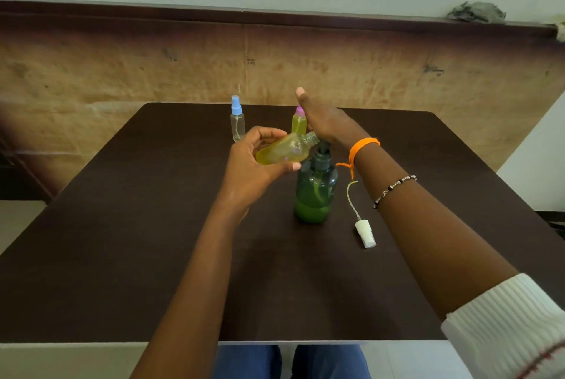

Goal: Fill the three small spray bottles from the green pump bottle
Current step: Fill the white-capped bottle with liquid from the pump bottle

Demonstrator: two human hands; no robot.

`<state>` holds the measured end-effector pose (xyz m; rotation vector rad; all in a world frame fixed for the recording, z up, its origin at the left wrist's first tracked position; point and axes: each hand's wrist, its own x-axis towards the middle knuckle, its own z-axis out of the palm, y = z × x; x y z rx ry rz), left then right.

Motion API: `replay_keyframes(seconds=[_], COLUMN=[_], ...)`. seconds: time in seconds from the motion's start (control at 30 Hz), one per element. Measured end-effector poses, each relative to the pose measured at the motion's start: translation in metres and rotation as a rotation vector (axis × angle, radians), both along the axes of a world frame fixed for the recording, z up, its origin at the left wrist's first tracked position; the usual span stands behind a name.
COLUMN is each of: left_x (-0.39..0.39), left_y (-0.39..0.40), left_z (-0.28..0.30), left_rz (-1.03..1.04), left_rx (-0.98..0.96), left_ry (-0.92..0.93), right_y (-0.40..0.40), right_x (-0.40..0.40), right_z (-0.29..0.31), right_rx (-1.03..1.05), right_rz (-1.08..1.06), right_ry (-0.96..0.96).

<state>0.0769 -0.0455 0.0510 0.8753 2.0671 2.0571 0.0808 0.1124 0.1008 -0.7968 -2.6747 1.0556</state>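
Left hand (260, 161): grips an uncapped small bottle (282, 151) of yellow liquid, tilted, neck at the pump spout.
Right hand (324, 121): flat on the pump of the green pump bottle (315, 192).
Table (122, 225): blue-capped bottle (237, 118) empty; purple-capped bottle (298, 123) filled; white sprayer cap (365, 232) lying beside the green bottle.

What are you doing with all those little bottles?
A person is filling small spray bottles from a green pump bottle. The left hand holds an open bottle of yellow liquid tilted at the pump spout, while the right hand presses flat on the pump. Its white sprayer top lies on the table. A purple-capped bottle looks full; the blue-capped bottle looks empty.
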Motion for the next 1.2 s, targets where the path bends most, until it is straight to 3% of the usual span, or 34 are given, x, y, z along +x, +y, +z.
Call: replay_keyframes(seconds=[0.2,0.5,0.7,1.0,1.2], left_x=[-0.001,0.001,-0.001,-0.002,-0.004], left_y=[0.003,0.001,0.004,0.002,0.004], left_z=[-0.002,0.0,-0.002,0.002,-0.003], left_rz=[0.013,0.015,0.024,0.018,0.021], left_rx=[0.004,0.035,0.018,0.038,0.027], left_ry=[0.004,0.005,0.008,-0.011,-0.014], right_y=[0.002,-0.002,-0.001,-0.004,0.0], right_x=[0.003,0.003,0.006,0.002,0.004], right_z=[-0.009,0.001,-0.007,0.005,-0.009], right_rx=[-0.118,0.037,-0.06,0.029,-0.073], right_rz=[-0.03,-0.037,-0.046,-0.028,-0.052], right_ry=[0.074,0.008,0.041,-0.006,0.01])
